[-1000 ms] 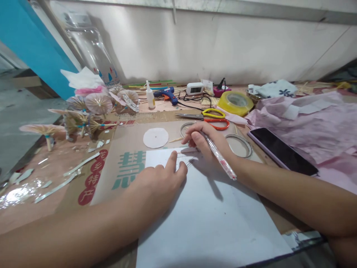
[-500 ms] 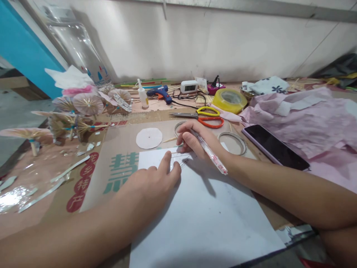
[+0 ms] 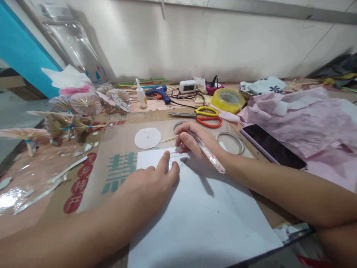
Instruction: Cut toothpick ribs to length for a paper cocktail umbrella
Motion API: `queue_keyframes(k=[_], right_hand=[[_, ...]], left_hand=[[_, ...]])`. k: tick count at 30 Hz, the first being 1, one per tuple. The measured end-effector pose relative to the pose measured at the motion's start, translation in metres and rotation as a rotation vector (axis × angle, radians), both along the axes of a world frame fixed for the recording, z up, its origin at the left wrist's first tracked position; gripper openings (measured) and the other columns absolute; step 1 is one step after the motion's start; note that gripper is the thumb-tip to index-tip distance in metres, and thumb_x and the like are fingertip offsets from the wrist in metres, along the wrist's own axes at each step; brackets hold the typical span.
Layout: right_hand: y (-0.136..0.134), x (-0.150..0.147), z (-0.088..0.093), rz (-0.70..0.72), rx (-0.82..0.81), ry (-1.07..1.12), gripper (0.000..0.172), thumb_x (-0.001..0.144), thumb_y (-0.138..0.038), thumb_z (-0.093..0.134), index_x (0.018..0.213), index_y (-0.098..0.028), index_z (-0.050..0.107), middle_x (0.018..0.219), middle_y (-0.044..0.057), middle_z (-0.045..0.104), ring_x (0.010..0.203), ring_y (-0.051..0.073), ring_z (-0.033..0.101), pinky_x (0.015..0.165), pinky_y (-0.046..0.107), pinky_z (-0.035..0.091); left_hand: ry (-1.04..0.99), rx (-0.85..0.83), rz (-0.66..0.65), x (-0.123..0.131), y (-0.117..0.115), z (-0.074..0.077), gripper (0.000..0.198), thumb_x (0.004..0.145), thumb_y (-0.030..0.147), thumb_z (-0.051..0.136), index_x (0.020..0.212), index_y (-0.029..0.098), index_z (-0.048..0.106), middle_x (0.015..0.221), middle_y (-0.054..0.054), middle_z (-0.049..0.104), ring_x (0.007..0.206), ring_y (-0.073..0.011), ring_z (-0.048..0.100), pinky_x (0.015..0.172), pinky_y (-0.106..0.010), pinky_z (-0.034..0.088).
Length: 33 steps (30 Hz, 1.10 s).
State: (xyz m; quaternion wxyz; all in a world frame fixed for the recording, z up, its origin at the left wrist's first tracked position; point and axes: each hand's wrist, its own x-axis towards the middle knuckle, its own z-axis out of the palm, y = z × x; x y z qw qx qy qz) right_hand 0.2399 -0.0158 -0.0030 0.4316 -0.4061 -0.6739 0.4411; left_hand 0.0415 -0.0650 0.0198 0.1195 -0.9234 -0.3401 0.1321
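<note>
A white sheet of paper (image 3: 206, 223) with faint pencil-like lines near its top lies on a cardboard sheet (image 3: 95, 178). My left hand (image 3: 150, 182) rests on the paper's upper left, index finger and thumb stretched out and pressing down; its other fingers are curled underneath. A thin stick-like line runs from under that index fingertip toward my right hand (image 3: 196, 139). That hand is closed round a clear pen with red-and-white patterning (image 3: 209, 154), its tip hidden behind the fingers. Just beyond the paper lies a white paper disc (image 3: 147, 138) with a small centre hole.
Scissors (image 3: 206, 116), tape rolls (image 3: 228, 100), a glue gun (image 3: 161, 93) and a glue bottle (image 3: 141, 95) lie behind. Small paper umbrellas (image 3: 85, 103) crowd the left. A phone (image 3: 273, 146) and pink cloth (image 3: 295, 119) are on the right.
The whole view has shifted slightly. Both hands, the pen and the paper keep nearly the same places relative to one another.
</note>
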Motion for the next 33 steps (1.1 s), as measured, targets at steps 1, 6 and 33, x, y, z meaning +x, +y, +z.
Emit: queue_keyframes(k=[1, 6, 33], right_hand=[[0.0002, 0.0001, -0.0003, 0.000, 0.003, 0.002, 0.047, 0.094, -0.067, 0.057, 0.106, -0.021, 0.054, 0.085, -0.001, 0.061, 0.072, 0.013, 0.066, 0.069, 0.027, 0.061], [0.0000, 0.0008, 0.0009, -0.003, 0.003, -0.026, 0.047, 0.096, -0.066, 0.055, 0.108, -0.021, 0.055, 0.083, 0.000, 0.062, 0.072, 0.014, 0.068, 0.068, 0.027, 0.060], [-0.0029, 0.0016, -0.0022, -0.112, 0.151, -0.247, 0.012, 0.092, -0.027, 0.061, 0.084, -0.022, 0.053, 0.073, -0.003, 0.057, 0.063, 0.013, 0.052, 0.056, 0.027, 0.039]], left_hand=[[0.002, -0.006, 0.004, 0.0002, 0.0002, 0.0003, 0.063, 0.082, -0.002, 0.045, 0.142, 0.014, 0.058, 0.151, -0.028, 0.052, 0.059, -0.0242, 0.074, 0.045, -0.035, 0.059], [0.014, -0.010, 0.009, 0.0011, 0.0011, -0.0002, 0.065, 0.082, -0.002, 0.047, 0.143, 0.015, 0.057, 0.153, -0.028, 0.050, 0.060, -0.0245, 0.075, 0.046, -0.036, 0.060], [-0.044, 0.049, -0.007, -0.0009, -0.0006, -0.0075, 0.057, 0.086, 0.002, 0.051, 0.141, 0.016, 0.058, 0.150, -0.027, 0.053, 0.062, -0.0234, 0.074, 0.047, -0.034, 0.059]])
